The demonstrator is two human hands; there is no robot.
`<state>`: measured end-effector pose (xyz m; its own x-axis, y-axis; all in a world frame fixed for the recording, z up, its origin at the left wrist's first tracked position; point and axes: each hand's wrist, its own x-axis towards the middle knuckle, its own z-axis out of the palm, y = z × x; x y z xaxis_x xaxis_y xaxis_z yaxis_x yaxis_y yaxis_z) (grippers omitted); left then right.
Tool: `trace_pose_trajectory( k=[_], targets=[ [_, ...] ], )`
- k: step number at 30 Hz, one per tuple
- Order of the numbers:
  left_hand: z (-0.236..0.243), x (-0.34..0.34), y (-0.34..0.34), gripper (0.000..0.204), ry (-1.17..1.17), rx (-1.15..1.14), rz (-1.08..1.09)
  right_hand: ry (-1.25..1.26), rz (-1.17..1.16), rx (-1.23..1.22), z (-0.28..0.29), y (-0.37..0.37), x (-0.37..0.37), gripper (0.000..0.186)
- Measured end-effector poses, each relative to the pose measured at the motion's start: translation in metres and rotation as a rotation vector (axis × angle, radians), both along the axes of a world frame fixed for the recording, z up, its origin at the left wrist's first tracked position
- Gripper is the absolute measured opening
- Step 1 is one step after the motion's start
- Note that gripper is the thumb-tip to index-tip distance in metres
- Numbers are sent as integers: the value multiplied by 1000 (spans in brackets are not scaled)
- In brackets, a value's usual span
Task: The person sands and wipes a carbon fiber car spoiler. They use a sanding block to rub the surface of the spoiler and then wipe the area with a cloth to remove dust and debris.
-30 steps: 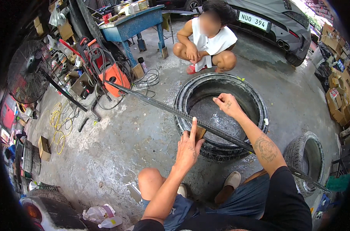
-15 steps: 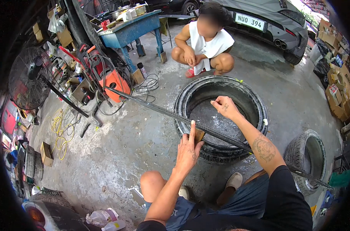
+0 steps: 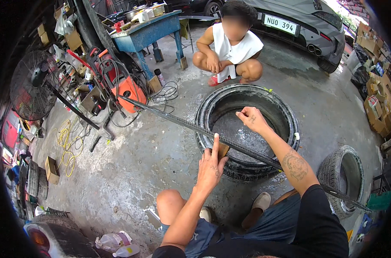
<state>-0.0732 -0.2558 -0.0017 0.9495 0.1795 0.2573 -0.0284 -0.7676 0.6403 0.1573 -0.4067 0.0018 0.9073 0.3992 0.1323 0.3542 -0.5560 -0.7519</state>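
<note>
A long, thin dark strip (image 3: 174, 119) runs slantwise over the near rim of a big tire (image 3: 292, 116) lying flat on the floor. My left hand (image 3: 209, 168) is at the tire's near left edge, its index finger stretched up to the strip. Between that finger and the thumb shows a small brown block (image 3: 223, 150), which looks like wood; the hand partly hides it. Above the tire's opening, beyond the strip, my right hand (image 3: 253, 120) is closed in a pinch. Whatever its fingertips hold, if anything, is too small to make out.
A person in white (image 3: 235, 53) squats beyond the tire. Another tire (image 3: 332, 172) stands at right, near the strip's end. At left are an orange machine (image 3: 132, 96) with hoses, a black fan (image 3: 34, 86) and a yellow cord (image 3: 66, 148). Behind are a blue table (image 3: 150, 36) and a grey car (image 3: 320, 36).
</note>
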Motion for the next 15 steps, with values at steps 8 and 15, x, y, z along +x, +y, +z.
trace_pose_trajectory(
  k=[8,15],
  targets=[
    [-1,0,0,90,19,-11,-4,-2,-12,-19,2,1,-1,38],
    [-3,1,0,91,10,-9,-6,12,-5,-10,-2,1,1,40]
  ],
)
